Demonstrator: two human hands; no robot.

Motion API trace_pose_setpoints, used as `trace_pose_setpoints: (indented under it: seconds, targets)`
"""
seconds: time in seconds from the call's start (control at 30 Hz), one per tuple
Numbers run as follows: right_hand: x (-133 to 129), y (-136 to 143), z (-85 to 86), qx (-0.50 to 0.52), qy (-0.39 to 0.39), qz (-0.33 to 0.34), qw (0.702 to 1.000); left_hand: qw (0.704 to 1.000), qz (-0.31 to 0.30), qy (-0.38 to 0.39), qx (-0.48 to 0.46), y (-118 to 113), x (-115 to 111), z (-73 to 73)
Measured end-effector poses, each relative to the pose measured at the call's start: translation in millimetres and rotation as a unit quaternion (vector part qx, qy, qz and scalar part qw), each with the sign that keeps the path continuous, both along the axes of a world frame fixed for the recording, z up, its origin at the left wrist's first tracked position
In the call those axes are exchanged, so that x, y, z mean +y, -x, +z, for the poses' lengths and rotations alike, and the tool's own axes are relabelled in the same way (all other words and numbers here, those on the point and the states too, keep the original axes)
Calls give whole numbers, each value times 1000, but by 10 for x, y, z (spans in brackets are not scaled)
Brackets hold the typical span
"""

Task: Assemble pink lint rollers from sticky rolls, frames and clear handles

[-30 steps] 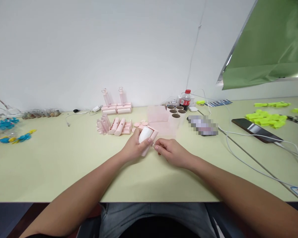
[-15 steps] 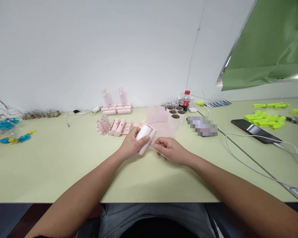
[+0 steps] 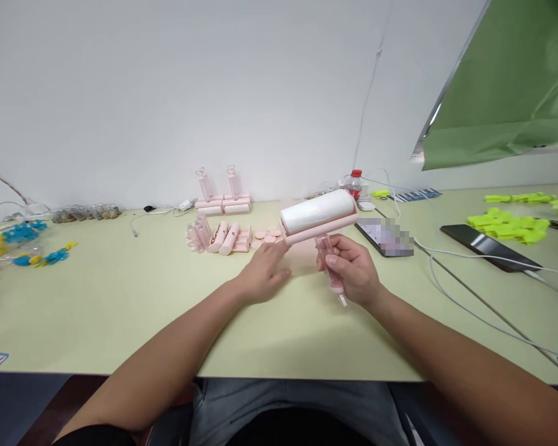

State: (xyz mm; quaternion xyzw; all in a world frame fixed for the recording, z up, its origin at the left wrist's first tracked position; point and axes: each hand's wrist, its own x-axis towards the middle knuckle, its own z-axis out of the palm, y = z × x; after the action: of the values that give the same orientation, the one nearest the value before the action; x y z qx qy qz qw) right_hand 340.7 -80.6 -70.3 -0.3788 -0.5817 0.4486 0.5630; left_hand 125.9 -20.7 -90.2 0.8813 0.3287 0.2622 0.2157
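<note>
My right hand (image 3: 357, 274) is closed around the clear pink handle of a lint roller (image 3: 318, 214), raised above the table. Its white roll faces me, set in a pale pink holder, and the handle slants down to the right. My left hand (image 3: 263, 277) is low over the table, below the roller's left end. Its fingers point away from me and the thumb stands apart, with nothing seen in it. Just beyond those fingertips lie several round pink caps (image 3: 267, 236). Pink roller covers (image 3: 229, 238) and loose clear pink handles (image 3: 199, 234) are to their left.
Two lint rollers (image 3: 223, 204) stand handle-up by the wall. Behind the held roller are a cola bottle (image 3: 353, 183) and a partly hidden pink box. Phones (image 3: 486, 248), white cables (image 3: 474, 253) and neon yellow pieces (image 3: 506, 225) lie right; blue and yellow items (image 3: 46, 257) lie left.
The lint roller has left my left hand and been lifted up and right by its handle in my right hand. My left hand has opened, staying near the caps.
</note>
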Motion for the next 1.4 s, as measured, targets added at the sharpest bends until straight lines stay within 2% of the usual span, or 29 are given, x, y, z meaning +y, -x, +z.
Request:
trace_pose_setpoints:
  seconds: [0.07, 0.13, 0.23, 0.33, 0.5, 0.6, 0.67, 0.77, 0.8, 0.87, 1.13, 1.4]
  targets:
    - [24, -18, -17, -8, -4, -23, 1000, 996, 5, -48, 76, -77, -31, -59]
    - [37, -18, -27, -13, -4, -21, 1000, 991, -1, -72, 111, -124, -53, -76]
    - [32, 9, -25, -13, 2, -9, 1000, 990, -6, -102, 94, -132, -73, -43]
    - [20, 34, -23, -17, 8, -4, 1000, 992, 35, -104, 61, -121, -89, -26]
    - [32, 24, -55, -7, 7, 14, 1000, 998, 42, -37, 33, -116, -53, -56]
    - [30, 27, -49, -4, 15, 31, 999, 991, 89, 49, -87, -37, 38, 19]
    - [20, 48, -27, -25, 33, 42, 998, 960, 137, 112, -217, 54, 112, 106]
    - [16, 99, -8, -83, 86, 54, 991, 881, 169, 208, -389, 183, 187, 224]
    - [20, 115, -12, -100, 103, 57, 988, 861, 165, 233, -421, 212, 196, 248]
    - [37, 138, -36, -122, 126, 64, 982, 843, 150, 256, -448, 240, 192, 270]
    - [84, 126, -84, -135, 132, 81, 979, 862, 117, 247, -426, 193, 162, 183]
    - [93, 135, -86, -136, 126, 80, 979, 865, 105, 247, -423, 195, 152, 156]
